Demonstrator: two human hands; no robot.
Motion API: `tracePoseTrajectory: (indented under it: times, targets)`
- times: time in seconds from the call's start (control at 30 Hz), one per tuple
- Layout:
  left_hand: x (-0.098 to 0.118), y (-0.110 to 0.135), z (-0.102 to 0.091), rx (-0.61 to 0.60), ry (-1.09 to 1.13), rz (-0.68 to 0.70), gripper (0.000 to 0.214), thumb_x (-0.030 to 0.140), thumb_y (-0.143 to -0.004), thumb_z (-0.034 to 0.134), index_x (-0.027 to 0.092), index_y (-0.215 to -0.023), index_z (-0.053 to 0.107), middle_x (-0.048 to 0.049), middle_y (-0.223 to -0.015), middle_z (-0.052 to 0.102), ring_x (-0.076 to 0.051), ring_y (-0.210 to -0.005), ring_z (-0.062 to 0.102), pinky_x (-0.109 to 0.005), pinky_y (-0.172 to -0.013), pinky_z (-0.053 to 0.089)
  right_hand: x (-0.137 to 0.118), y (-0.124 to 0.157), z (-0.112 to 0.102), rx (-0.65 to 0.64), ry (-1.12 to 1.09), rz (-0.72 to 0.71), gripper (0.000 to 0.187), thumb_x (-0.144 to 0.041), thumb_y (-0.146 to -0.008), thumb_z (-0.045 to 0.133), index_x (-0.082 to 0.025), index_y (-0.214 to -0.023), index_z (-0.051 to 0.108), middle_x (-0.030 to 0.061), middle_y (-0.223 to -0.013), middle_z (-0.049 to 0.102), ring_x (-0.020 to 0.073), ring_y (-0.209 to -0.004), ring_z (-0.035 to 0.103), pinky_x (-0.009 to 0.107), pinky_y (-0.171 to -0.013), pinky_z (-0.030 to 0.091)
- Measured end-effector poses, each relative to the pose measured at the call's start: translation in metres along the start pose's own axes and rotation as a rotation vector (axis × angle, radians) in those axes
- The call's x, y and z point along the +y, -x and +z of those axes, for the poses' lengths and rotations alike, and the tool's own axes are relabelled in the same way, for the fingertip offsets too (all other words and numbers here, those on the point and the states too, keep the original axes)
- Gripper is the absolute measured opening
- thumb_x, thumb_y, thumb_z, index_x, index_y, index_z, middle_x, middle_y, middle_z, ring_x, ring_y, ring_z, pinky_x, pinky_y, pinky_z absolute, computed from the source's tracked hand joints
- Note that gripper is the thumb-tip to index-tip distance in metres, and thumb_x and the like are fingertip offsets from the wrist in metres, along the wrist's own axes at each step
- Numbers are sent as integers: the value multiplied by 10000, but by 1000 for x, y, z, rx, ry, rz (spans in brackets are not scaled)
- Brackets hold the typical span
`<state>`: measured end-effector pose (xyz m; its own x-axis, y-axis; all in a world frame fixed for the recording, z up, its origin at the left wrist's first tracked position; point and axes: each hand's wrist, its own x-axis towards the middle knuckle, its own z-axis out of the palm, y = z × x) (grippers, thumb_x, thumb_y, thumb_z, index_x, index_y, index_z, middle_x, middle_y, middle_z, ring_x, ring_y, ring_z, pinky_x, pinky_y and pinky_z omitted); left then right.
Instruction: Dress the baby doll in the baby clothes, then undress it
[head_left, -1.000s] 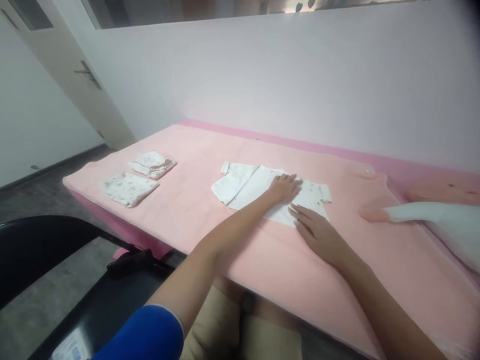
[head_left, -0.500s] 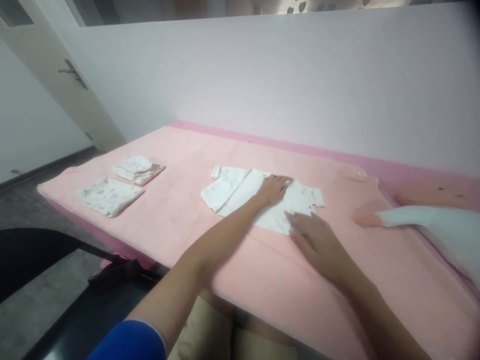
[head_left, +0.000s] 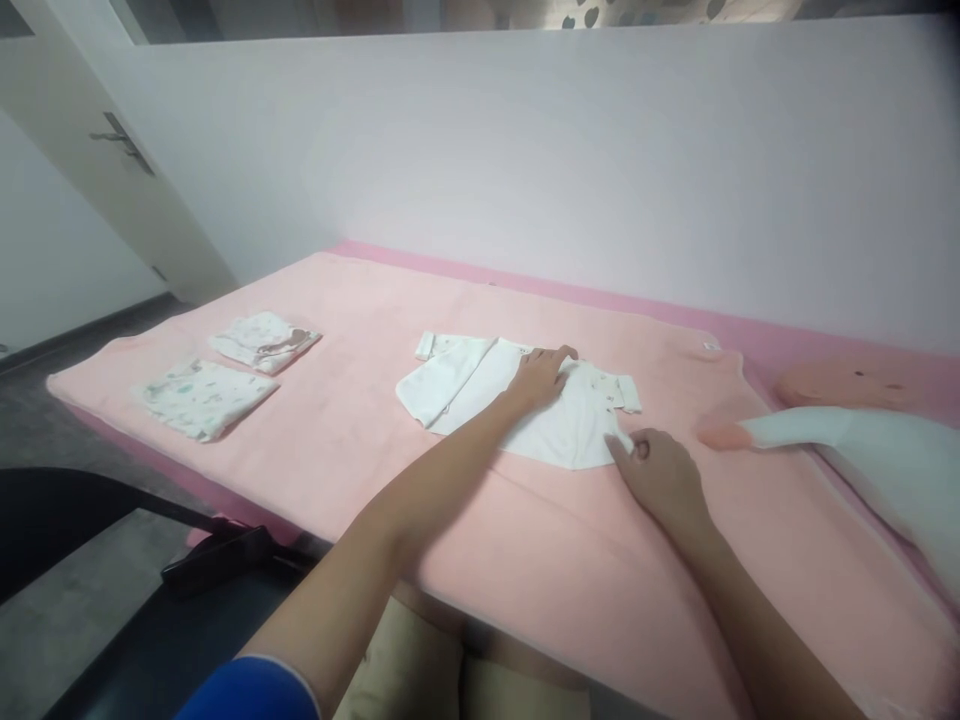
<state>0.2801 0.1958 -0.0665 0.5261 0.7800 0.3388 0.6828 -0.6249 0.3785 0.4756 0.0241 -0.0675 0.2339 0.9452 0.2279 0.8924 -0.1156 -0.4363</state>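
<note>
On the middle of the pink-covered worktop [head_left: 450,520] lies a white baby shirt [head_left: 559,435], spread flat. Left hand [head_left: 536,375] rests on its centre, palm down, fingers stretched out. Right hand [head_left: 660,475] pinches the shirt's near right corner, fingers closed on the cloth. Two folded garments [head_left: 206,397] lie far left, well apart. Plush toy [head_left: 847,430] at right.

Held left hand [head_left: 541,376] extended far forward, palm down, fingers flat. Set right hand [head_left: 660,475] nearer, rightward, fingers curled, thumb pressed against forefinger.
</note>
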Motion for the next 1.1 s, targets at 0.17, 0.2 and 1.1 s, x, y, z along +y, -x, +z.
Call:
tracePoseTrajectory:
  times: [0.17, 0.2, 1.1]
  targets:
    - [0, 1, 5, 32, -59, -95, 353, 384, -1048, 448, 240, -1358, 538, -63, -1390, 653, -249, -1332, 508, -419, -1169, 365, 7, -1, -8, -109, 41, 48, 470, -611, -937, 525, -262, -647, 402, 26, -647, 577, 224, -601, 547, 352, -582, 409]
    - [0, 1, 7, 36, -81, -105, 343, 402, -1053, 444, 243, -1330, 569, -59, -1415, 644, -252, -1341, 505, -427, -1186, 347, 8, 0, -9, -119, 44, 52, 458, -597, -938, 524, -262, -647, 410, 26, -643, 582, 225, -599, 549, 353, -580, 411]
    - [-1, 5, 12, 83, -153, -110, 414, 363, -1066, 389, 218, -1366, 635, -121, -1478, 551, -317, -1356, 424, -484, -1125, 375, -44, 30, 0, -161, -109, -617, 417, -426, -1062, 478, -282, -1409, 657, 46, -1468, 646, 294, -1385, 564, 512, -1184, 456]
